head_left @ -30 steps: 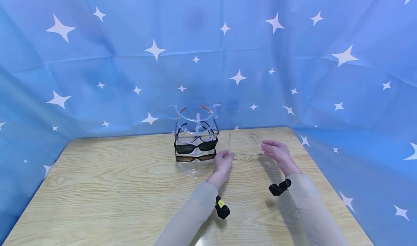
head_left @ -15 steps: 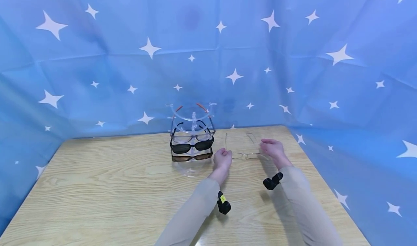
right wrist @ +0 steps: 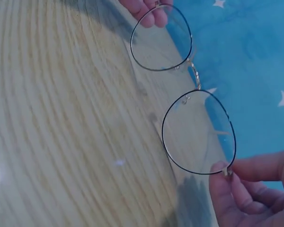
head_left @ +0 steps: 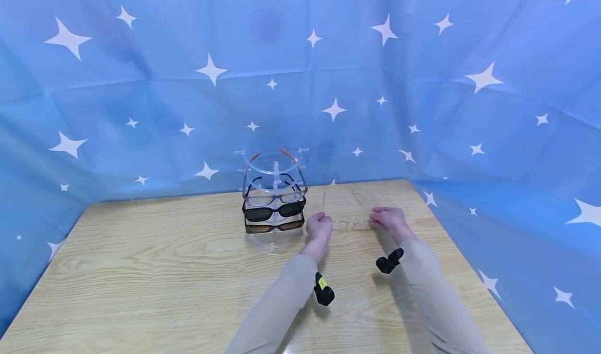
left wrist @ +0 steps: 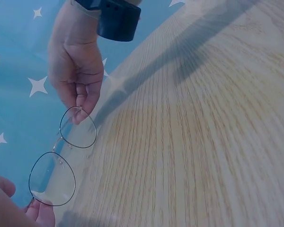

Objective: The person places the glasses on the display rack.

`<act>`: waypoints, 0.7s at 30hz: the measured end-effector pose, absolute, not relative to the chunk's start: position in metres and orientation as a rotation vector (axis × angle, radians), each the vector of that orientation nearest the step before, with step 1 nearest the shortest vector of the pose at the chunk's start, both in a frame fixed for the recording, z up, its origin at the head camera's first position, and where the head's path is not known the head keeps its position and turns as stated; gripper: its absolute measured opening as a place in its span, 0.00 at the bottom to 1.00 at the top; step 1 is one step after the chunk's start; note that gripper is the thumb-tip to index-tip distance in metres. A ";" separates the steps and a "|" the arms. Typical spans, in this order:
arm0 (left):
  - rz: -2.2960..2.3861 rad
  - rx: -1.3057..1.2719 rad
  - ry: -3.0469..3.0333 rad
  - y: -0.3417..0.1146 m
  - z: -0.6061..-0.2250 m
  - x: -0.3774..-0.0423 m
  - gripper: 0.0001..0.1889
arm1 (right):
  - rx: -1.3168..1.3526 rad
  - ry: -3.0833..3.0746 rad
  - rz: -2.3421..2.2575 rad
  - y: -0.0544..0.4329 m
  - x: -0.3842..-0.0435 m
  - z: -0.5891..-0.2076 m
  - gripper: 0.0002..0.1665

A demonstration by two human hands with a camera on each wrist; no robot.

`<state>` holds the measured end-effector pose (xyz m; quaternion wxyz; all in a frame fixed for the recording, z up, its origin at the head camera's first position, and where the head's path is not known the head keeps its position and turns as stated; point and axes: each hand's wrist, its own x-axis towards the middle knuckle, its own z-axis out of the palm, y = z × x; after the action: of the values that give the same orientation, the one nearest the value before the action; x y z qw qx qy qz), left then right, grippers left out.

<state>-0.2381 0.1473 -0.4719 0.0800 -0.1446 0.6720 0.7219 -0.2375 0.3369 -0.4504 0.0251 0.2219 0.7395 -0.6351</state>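
Thin wire-framed glasses (head_left: 348,224) with round clear lenses are stretched between my two hands, temples open and pointing away toward the back of the table. My left hand (head_left: 320,228) pinches the left end of the frame by the hinge. At the other end, my right hand (head_left: 389,220) pinches the right hinge between thumb and fingers, plain in the right wrist view, where the glasses (right wrist: 199,132) show dark rims and a metal bridge. The left wrist view shows both lenses of the glasses (left wrist: 52,178), with the right hand (left wrist: 78,71) at the far end.
Left of my hands stands a clear display stand (head_left: 276,169) bearing glasses with orange temple tips (head_left: 260,200), black sunglasses (head_left: 259,215) and brown-tinted sunglasses (head_left: 260,229). The wooden table (head_left: 155,270) meets a blue star-patterned curtain (head_left: 178,98) at its back edge.
My right hand has come in from beside the glasses and now pinches their right end. My left hand keeps its hold on the left end. The head view has shifted slightly.
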 end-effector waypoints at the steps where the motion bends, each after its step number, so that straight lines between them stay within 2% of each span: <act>1: 2.158 -0.432 2.007 0.147 -0.471 -0.238 0.19 | 0.690 2.277 -1.975 0.338 -0.236 -0.451 0.26; 13: 2.311 -0.377 1.819 0.146 -0.470 -0.235 0.18 | 0.520 2.216 -2.079 0.354 -0.212 -0.448 0.27; 19: 2.376 -0.356 1.717 0.144 -0.465 -0.231 0.14 | 0.429 2.080 -2.174 0.362 -0.195 -0.440 0.10; 21: 2.378 -0.350 1.694 0.142 -0.463 -0.229 0.13 | 0.400 2.047 -2.184 0.364 -0.191 -0.436 0.10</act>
<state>-0.2294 0.1418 -0.4634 0.1003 -0.1184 0.5731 0.8046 -0.1906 0.3636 -0.4360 0.0610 0.1323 0.6765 -0.7219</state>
